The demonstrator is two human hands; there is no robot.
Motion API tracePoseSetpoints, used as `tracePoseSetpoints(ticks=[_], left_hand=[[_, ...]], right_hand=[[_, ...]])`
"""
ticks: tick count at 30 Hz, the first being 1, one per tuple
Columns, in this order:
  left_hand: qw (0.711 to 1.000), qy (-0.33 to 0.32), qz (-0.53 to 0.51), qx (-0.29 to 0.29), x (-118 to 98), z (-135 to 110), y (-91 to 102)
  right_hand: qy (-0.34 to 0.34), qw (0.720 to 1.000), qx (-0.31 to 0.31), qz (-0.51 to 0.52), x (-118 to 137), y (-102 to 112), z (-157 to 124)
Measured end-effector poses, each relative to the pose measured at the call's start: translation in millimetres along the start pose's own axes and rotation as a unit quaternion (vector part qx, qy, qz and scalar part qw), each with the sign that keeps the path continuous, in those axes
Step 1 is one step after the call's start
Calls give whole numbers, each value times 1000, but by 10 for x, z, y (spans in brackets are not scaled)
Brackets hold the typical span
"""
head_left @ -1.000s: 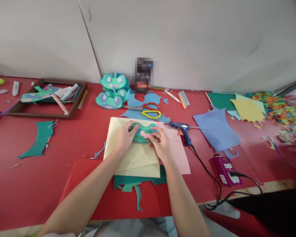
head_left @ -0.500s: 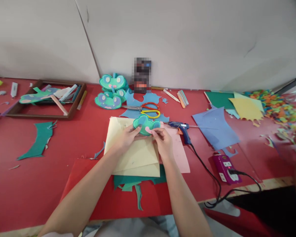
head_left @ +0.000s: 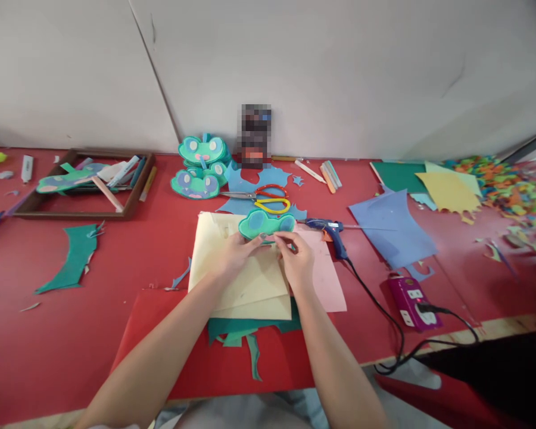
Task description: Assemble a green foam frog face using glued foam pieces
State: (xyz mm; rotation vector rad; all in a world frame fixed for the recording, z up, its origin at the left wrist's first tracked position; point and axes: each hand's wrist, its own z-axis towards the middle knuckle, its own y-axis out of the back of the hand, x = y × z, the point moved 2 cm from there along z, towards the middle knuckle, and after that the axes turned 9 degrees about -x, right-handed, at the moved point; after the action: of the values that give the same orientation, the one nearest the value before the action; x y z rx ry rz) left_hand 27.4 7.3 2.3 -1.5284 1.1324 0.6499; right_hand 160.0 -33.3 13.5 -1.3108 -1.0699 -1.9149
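Note:
A green foam frog cutout point(head_left: 267, 224) with blue patches is held up on its lower edge above the cream paper sheets point(head_left: 241, 280). My left hand point(head_left: 236, 254) grips its lower left edge with closed fingers. My right hand point(head_left: 296, 257) pinches its lower right edge, where a small pink piece shows. A pink sheet point(head_left: 324, 271) lies under my right hand, and green scraps point(head_left: 243, 333) stick out below the cream sheets.
Finished frog cutouts point(head_left: 199, 167) are stacked at the back by the wall. Scissors point(head_left: 268, 199) lie on blue foam. A blue glue gun point(head_left: 330, 232) is wired to a purple power strip point(head_left: 413, 301). A wooden tray point(head_left: 87, 182) stands left, coloured sheets point(head_left: 393, 229) and scraps right.
The frog cutout was lying flat on the cream paper; both hands have lifted and tilted it upright, away from me.

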Motion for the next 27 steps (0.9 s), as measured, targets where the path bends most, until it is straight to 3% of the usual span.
tracePoseSetpoints(ticks=[3, 8, 11, 14, 17, 20, 24, 27], left_hand=[[1000, 11, 0, 25, 19, 5, -1], [998, -8, -62, -21, -10, 2, 19], [998, -24, -41, -33, -13, -5, 29], [998, -47, 52, -8, -7, -21, 15], [990, -85, 112, 19, -13, -31, -17], [979, -156, 129, -13, -50, -36, -24], [924, -307, 187, -130, -147, -84, 36], [865, -368, 297, -167, -207, -137, 55]], right_hand=[[7, 1000, -15, 6, 23, -16, -12], [-75, 985, -80, 133, 19, -14, -4], [-134, 974, -17, 181, 15, -51, -6], [-143, 976, 50, 158, 24, -92, -22], [-129, 984, 50, 113, 16, -98, -25], [-132, 985, 32, 107, -11, -88, -15], [-136, 983, 29, 120, -33, -91, -5], [-137, 984, 30, 113, -33, -99, -7]])
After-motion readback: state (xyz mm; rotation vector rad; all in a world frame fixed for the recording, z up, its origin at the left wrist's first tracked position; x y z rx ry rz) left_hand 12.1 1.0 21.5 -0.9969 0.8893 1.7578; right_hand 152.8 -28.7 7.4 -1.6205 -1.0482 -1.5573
